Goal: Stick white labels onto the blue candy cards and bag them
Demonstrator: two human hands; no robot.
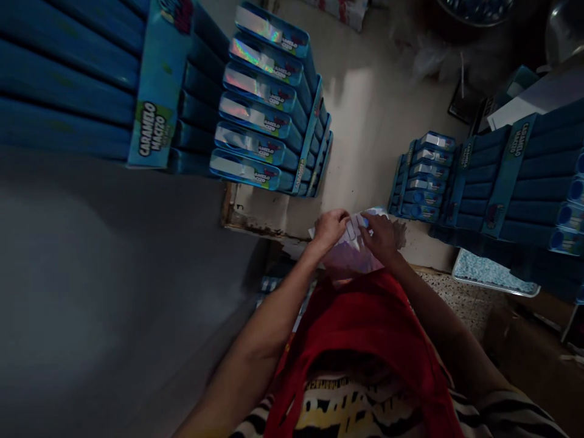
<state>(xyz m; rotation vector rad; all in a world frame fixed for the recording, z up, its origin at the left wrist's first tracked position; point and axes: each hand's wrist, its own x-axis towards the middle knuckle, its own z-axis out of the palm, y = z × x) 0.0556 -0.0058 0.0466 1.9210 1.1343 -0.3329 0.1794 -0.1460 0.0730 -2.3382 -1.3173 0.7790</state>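
In front of my red apron, at the table's edge, lies a shiny, pale pinkish label sheet (349, 258) with small rectangular outlines near its top. My left hand (331, 230) is closed at the sheet's upper left, its fingertips pinched on it. At the upper right, my right hand (382, 236) is also closed, thumb and fingers together beside a small rectangular label. Dim light hides exactly what the right fingertips grip. Closest to my left hand is a stack of blue candy boxes (278, 131) with shiny labels on their ends.
A larger bundle of blue boxes (68, 79) rises at the left. More blue boxes (497, 176) are stacked at the right, above a metal tray (495, 291) of blue-and-white pieces. A pale table (360, 140) extends ahead, with a round bowl (474, 21) at the back.
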